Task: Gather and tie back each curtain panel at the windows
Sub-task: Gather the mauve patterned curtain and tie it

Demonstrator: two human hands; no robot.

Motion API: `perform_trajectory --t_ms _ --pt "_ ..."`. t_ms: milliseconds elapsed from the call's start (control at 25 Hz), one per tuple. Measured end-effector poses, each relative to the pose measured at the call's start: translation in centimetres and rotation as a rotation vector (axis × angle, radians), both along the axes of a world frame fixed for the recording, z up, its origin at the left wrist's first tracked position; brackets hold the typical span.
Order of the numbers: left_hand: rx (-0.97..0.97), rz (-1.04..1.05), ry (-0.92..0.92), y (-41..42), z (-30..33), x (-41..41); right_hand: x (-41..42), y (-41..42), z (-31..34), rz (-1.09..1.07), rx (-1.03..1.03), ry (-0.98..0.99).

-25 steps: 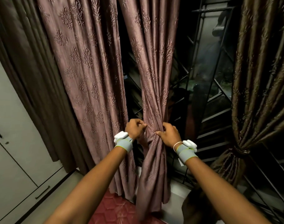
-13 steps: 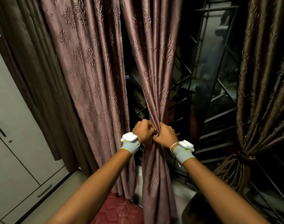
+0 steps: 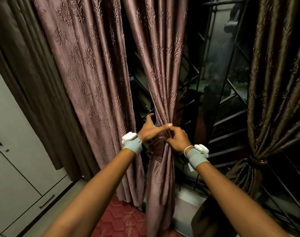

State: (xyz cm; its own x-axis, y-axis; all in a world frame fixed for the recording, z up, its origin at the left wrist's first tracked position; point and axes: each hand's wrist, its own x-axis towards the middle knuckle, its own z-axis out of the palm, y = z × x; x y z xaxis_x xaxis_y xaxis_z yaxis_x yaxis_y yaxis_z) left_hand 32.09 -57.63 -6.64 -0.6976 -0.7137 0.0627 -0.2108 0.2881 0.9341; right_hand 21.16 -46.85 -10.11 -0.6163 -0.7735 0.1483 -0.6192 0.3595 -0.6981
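Floor (image 3: 121, 219): red hex-pattern mat, grey cupboards (image 3: 17, 151) at your left. Window grille (image 3: 219, 86) w/ dark glass behind. Tie band mostly hidden under your hands; can't make it out. Curtains: 2 mauve, 1 brown panel (image 3: 273, 82) already tied. Gathered mauve panel (image 3: 161, 82) at centre. Left hand (image 3: 150, 130) fingers spread wide, forefinger laid across bunch; right hand (image 3: 177, 138) pinches folds.
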Motion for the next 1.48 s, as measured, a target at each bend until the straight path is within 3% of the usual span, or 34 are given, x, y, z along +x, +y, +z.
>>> perform_trajectory --t_ms 120,320,640,840,960,1080,1240,1480 --pt "0.027 -0.155 0.105 0.6 0.8 -1.6 -0.1 -0.4 -0.4 0.078 0.011 -0.030" --pt "0.180 -0.087 0.137 1.1 -0.1 -2.6 -0.7 -0.4 -0.8 0.162 -0.099 -0.191" --pt "0.001 -0.039 0.001 0.2 -1.1 -2.0 -0.8 0.8 -1.6 0.011 -0.323 -0.381" --pt "-0.153 0.000 -0.244 0.7 -1.0 -2.6 -0.4 -1.7 -0.7 0.321 -0.090 -0.406" --pt "-0.190 0.035 -0.337 1.2 0.0 -2.2 -0.8 -5.0 -2.6 0.217 -0.077 -0.425" --pt "-0.274 0.015 -0.344 1.2 0.5 -1.2 -2.4 -7.4 -6.5 0.147 -0.048 -0.318" --pt "-0.235 0.016 -0.338 0.9 0.6 -0.4 1.5 -4.9 -1.3 0.153 -0.027 -0.187" --pt "-0.351 0.019 -0.334 -0.1 -0.3 0.3 0.0 -3.9 -0.9 0.073 0.029 -0.266"
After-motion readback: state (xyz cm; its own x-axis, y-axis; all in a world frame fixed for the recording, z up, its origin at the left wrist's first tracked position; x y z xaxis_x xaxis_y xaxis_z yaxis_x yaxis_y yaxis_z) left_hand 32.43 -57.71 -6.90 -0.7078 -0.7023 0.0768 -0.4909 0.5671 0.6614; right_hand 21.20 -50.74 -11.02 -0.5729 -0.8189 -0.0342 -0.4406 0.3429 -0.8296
